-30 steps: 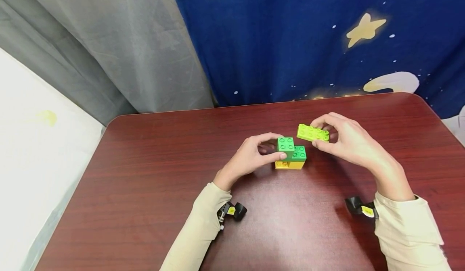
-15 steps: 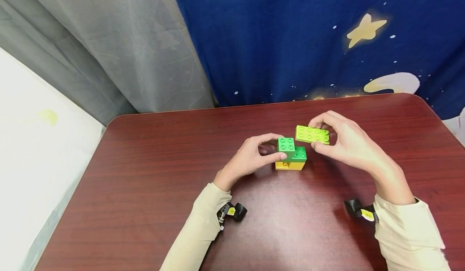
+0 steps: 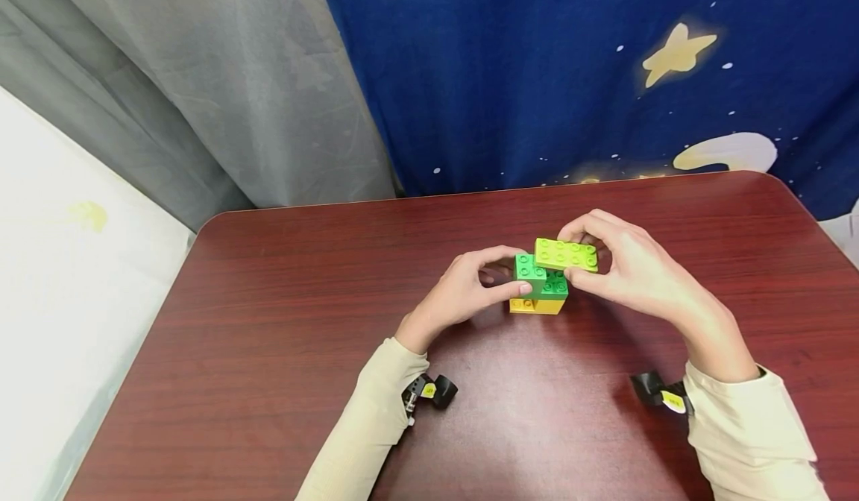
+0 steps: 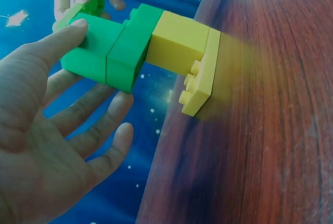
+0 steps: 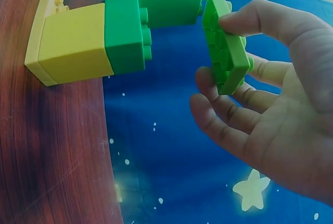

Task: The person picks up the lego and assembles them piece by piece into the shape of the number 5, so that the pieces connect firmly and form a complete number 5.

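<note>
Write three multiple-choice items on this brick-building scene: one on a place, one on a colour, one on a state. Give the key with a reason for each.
1. Where is the lime flat brick?
A. flat on the table
B. in the air by the stack's top, pinched by the right hand
C. under the yellow brick

2. What colour is the lowest part of the stack?
A. yellow
B. red
C. blue

3. What is the left hand doing?
A. lying flat on the table
B. holding a cup
C. gripping the upper green block between thumb and fingers

Key: 1 B, the right wrist view shows a gap between brick and stack. 2 A, a yellow plate and block sit on the wood. 3 C, thumb and finger sit on opposite sides.
</note>
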The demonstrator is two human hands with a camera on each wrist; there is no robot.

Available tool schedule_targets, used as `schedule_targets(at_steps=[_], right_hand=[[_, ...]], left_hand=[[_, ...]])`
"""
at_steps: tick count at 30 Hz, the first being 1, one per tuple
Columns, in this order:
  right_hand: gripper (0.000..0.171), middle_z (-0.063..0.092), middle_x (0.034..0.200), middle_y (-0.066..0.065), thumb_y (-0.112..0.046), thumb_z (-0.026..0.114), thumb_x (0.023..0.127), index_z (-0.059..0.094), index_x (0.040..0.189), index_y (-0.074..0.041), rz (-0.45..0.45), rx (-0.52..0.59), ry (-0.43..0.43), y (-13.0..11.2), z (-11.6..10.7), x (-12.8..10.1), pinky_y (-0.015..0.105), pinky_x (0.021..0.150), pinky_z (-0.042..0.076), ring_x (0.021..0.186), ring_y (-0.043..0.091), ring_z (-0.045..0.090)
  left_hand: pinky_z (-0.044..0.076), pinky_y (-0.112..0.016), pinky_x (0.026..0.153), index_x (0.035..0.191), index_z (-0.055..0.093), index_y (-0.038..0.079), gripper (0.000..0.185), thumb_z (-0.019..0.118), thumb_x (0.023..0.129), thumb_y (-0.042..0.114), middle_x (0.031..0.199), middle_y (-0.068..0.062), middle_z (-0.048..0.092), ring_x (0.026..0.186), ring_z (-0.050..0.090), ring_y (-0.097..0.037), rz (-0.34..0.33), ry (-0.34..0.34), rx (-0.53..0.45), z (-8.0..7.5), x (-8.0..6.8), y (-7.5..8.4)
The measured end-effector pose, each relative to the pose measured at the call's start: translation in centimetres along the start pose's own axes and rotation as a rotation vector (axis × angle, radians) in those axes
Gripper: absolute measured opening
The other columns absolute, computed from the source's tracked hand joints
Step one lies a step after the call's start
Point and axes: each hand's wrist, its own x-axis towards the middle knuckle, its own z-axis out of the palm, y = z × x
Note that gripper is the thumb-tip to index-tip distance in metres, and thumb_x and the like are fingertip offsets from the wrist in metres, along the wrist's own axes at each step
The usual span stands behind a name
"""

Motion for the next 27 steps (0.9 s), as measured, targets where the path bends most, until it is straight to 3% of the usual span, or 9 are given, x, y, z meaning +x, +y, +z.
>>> schedule_targets(at_steps=[27], right_hand=[[0.033,0.054,0.093,-0.009,-0.006,0.075,0.073,0.060,0.102,-0.013,-0.027,-0.003,-0.026,-0.26,0.61,0.20,0.021,0.061,0.045,0.075,0.006,0.050]], left_hand=[[0.050,-0.023,0.076,0.120,0.059,0.009,0.041,0.072,0.083,0.022,0.100,0.000,0.065,0.089,0.062,-0.006,-0.015,0.001,0.016,0.06,0.08,-0.23]])
